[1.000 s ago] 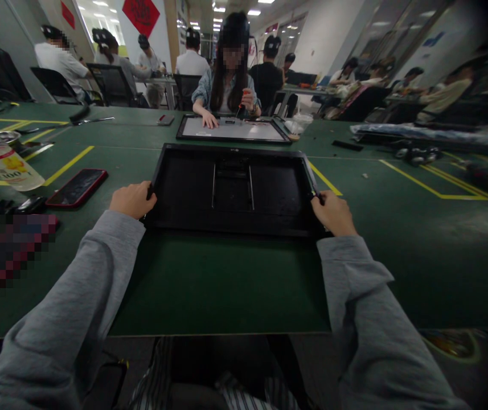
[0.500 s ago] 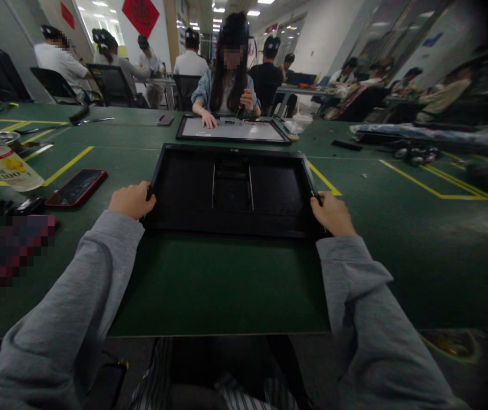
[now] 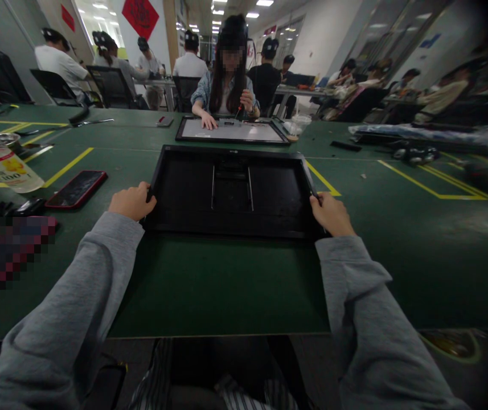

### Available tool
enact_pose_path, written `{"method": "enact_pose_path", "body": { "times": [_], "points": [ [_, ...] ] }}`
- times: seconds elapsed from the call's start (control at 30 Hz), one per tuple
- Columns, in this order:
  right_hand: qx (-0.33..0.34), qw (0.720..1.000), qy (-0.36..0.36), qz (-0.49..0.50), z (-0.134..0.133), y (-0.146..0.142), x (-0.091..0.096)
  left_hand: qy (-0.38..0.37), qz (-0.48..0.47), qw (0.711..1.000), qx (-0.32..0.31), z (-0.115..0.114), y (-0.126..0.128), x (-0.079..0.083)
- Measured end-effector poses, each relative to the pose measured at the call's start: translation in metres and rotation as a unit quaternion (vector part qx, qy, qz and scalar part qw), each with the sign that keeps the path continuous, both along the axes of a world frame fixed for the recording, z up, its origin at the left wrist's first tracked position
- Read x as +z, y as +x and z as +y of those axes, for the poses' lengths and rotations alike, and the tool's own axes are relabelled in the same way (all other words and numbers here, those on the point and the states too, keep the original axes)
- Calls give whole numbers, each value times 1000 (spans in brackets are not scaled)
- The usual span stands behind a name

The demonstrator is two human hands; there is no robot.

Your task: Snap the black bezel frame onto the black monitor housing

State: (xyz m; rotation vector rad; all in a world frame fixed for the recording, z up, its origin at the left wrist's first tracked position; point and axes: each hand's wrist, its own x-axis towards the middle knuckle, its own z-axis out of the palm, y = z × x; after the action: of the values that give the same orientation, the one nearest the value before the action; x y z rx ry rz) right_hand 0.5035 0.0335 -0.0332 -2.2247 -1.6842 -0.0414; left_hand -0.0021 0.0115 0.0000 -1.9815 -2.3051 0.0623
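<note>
A black rectangular monitor housing [image 3: 186, 191] lies in front of me on the green table, its hollow inner side facing up. Two thin metal rails run front to back in its middle. My left hand [image 3: 130, 202] is closed around the left edge, with the thumb over the rim. On the opposite short edge, my right hand [image 3: 332, 213] grips the frame in the same way. The fingers underneath are hidden on both sides.
Across the green table [image 3: 226, 285], a co-worker [image 3: 226, 85] holds a screwdriver over a flat panel [image 3: 252, 132]. To my left are a red-edged phone [image 3: 77, 189] and a plastic cup [image 3: 11, 169]. A plastic-wrapped item [image 3: 418, 135] lies at the right.
</note>
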Motion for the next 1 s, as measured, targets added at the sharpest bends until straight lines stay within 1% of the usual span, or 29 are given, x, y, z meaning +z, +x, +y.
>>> {"method": "enact_pose_path", "body": {
  "times": [0.27, 0.6, 1.0],
  "points": [
    [-3, 1000, -6, -2, -2, -3, 1, -7, -6, 1000, 3, -1, 2, 2],
    [6, 1000, -6, -8, -1, -2, 1, -11, -2, 1000, 8, 0, 1, 1],
    [0, 1000, -11, 0, -1, -2, 1, -10, -11, 1000, 4, 0, 1, 0]
  ]
}}
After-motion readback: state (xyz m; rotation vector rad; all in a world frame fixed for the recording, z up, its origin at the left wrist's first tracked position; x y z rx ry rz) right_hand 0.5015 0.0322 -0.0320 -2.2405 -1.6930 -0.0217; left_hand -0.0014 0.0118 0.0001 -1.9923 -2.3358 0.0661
